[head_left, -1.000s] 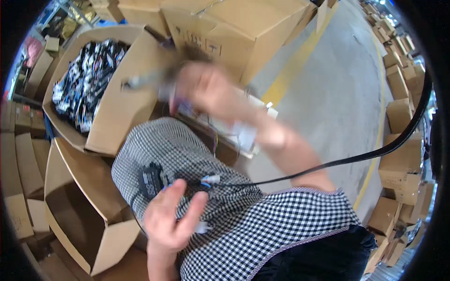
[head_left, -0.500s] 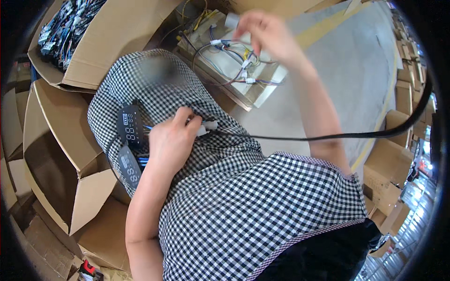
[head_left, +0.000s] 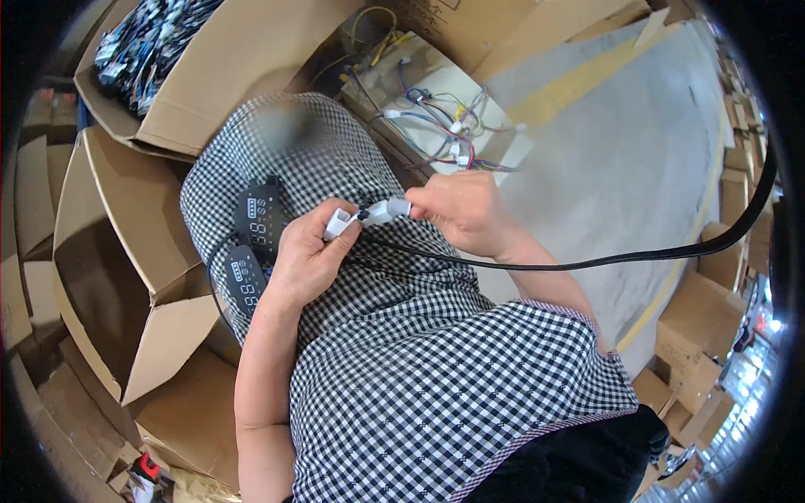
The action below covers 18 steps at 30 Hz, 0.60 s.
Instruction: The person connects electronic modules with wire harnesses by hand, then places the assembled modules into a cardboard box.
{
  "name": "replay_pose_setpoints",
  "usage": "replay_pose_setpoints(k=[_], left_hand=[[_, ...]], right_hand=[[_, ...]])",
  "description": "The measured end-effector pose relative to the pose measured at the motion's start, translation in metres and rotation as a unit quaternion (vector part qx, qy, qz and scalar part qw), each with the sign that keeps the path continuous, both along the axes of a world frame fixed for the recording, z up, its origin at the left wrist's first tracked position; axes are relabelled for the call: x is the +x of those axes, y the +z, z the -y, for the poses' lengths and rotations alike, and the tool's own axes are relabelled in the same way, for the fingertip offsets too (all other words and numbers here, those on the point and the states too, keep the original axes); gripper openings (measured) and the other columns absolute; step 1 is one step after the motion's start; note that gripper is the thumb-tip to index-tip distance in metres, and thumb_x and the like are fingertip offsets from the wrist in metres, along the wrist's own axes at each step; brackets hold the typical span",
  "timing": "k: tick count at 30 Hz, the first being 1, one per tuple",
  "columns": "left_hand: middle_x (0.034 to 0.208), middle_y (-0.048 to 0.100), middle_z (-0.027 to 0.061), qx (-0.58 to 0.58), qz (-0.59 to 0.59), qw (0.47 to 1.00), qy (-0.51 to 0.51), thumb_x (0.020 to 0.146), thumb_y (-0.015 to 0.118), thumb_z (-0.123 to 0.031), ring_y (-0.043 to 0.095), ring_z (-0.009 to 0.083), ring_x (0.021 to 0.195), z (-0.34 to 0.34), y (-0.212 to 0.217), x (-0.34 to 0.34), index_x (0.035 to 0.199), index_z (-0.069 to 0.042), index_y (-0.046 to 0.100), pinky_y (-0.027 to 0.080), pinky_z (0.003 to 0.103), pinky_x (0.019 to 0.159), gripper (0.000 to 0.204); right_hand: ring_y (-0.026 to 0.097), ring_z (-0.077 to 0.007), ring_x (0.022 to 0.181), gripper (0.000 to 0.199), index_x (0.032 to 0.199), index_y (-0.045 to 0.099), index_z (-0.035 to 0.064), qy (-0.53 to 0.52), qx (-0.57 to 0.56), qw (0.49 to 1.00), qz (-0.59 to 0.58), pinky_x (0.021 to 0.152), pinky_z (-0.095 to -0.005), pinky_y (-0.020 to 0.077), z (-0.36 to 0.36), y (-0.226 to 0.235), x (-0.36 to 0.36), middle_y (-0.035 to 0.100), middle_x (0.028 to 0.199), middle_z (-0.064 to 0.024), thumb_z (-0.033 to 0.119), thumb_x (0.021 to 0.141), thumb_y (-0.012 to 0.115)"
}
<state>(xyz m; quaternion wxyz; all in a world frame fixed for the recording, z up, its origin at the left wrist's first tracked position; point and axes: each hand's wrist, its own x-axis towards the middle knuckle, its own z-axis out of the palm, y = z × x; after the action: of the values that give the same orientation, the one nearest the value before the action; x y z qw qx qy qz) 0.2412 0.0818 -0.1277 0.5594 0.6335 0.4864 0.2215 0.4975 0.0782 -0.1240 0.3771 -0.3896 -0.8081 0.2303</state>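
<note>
- we are pinching a small white plastic connector (head_left: 338, 223) between the thumb and fingers of our left hand (head_left: 306, 261), just above our lap.
- our right hand (head_left: 464, 214) is closing its fingertips on a second white plastic plug (head_left: 389, 209), and the two plugs are meeting end to end, touching or very nearly so (we cannot tell whether they are fully joined).
- thin dark wires are running from the connectors down across our black-and-white checked garment (head_left: 402, 369).
- two dark oval control panels with pale digit displays (head_left: 258, 220) are lying on the checked cloth over our knee, just beside the left hand; one is sitting above the other.
- a thick black cable (head_left: 637, 256) is crossing the view from the right rim toward our hands.
- beyond our hands, a cream-coloured flat unit with loose multicoloured wires (head_left: 444, 117) is resting on the grey floor (head_left: 620, 168).
- an open brown cardboard box holding dark bundled parts (head_left: 155, 38) is standing at the upper left, and another open cardboard box (head_left: 126, 243) is sitting beside our left knee.
</note>
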Motion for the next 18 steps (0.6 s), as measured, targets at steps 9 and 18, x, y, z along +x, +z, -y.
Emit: replay_pose_setpoints(k=[9,18], left_hand=[[0.074,0.056,0.003,0.049,-0.025,0.996,-0.072,0.091,0.064,-0.011,0.054,0.0144,0.067,0.002,0.002,-0.003,0.098,-0.005,0.061,0.044,0.03,0.062,0.009],[0.085,0.066,0.0078,0.202,-0.095,0.968,-0.113,0.083,0.069,-0.015,0.066,0.0293,0.077,0.005,0.015,-0.005,0.094,-0.007,0.062,0.052,0.04,0.063,0.015]], right_hand=[[0.057,-0.0153,0.054,0.012,0.088,0.066,0.0135,0.124,0.084,0.971,0.186,0.049,-0.0314,0.0395,-0.006,0.02,0.0,0.056,0.066,0.0023,0.013,0.077,0.07],[0.057,-0.0164,0.055,0.019,0.091,0.067,0.0115,0.111,0.009,0.986,0.126,0.049,-0.0318,0.0392,0.003,0.01,-0.007,0.057,0.066,0.0011,0.003,0.074,0.068]])
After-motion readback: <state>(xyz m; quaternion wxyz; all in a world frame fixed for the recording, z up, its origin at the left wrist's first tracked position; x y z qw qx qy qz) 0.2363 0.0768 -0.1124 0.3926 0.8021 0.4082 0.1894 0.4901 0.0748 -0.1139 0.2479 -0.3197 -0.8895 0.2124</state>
